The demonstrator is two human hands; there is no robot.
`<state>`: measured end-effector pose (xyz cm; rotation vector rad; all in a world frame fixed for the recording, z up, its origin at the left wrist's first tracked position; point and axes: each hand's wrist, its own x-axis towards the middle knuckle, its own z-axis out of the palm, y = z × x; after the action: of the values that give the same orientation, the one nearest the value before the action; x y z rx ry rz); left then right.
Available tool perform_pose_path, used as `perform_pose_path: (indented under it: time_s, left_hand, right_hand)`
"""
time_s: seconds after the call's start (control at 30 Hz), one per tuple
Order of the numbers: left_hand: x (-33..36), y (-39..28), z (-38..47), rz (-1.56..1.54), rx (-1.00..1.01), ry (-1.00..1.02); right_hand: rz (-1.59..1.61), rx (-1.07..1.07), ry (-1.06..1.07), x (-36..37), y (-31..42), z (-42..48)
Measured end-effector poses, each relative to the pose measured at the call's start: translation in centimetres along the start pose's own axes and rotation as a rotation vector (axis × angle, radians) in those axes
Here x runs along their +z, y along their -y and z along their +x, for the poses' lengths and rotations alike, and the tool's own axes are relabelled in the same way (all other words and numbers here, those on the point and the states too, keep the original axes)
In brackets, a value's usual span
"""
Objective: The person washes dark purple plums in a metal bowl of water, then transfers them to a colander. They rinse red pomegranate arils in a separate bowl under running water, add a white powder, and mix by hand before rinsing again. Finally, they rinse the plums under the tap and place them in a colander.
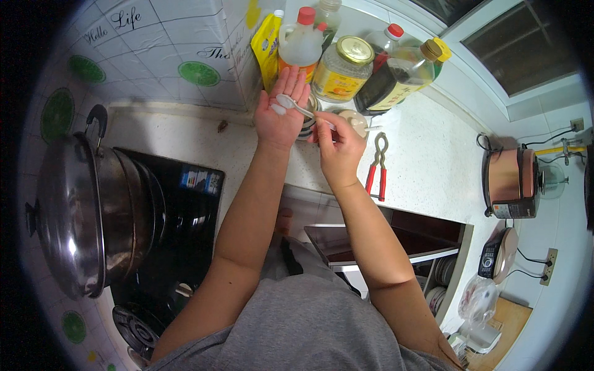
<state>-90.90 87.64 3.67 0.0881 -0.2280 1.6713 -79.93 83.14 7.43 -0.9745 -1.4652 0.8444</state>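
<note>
My left hand [283,111] lies palm up with its fingers extended, and a small patch of white substance [278,109] rests on the palm. My right hand [341,143] pinches the handle of a small white spoon [297,105], whose bowl is over the left palm; whether the bowl touches the palm I cannot tell. Partly hidden behind the hands is a striped jar [305,132]. Just beyond the right hand sits a round beige lid or container [355,121], with another light handle sticking out beside it. Red-handled metal tongs or pliers [380,162] lie on the counter, right of my right hand.
Bottles and a glass jar with a gold lid [343,69] stand along the back. On the left, a large lidded steel pot [93,218] sits on the black stove [195,204]. An open drawer [390,236] is below the counter's edge. A copper-coloured appliance [510,181] stands far right.
</note>
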Motion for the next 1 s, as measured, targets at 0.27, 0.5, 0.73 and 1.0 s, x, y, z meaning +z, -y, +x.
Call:
perform_pose_path:
  time_s: [0.27,0.5,0.73,1.0]
  left_hand:
    - [0.3,-0.2,-0.1,0.009,-0.011,0.005]
    - [0.3,-0.2,-0.3,0.029,-0.003,-0.02]
    - [-1.7,-2.9,-2.5,-0.067,0.134,-0.472]
    - [-1.5,-6.5,-7.3,-0.139,-0.043,-0.363]
  right_hand:
    - [-0.069,-0.077,0.015,-0.1,-0.2,0.2]
    - [0.36,0.28,-0.145,-0.1,0.4,0.7]
    - [0.171,0.374,-0.176,-1.1,-2.8,2.5]
    - [-0.794,0.053,0.072,0.1,-3.1,4.7]
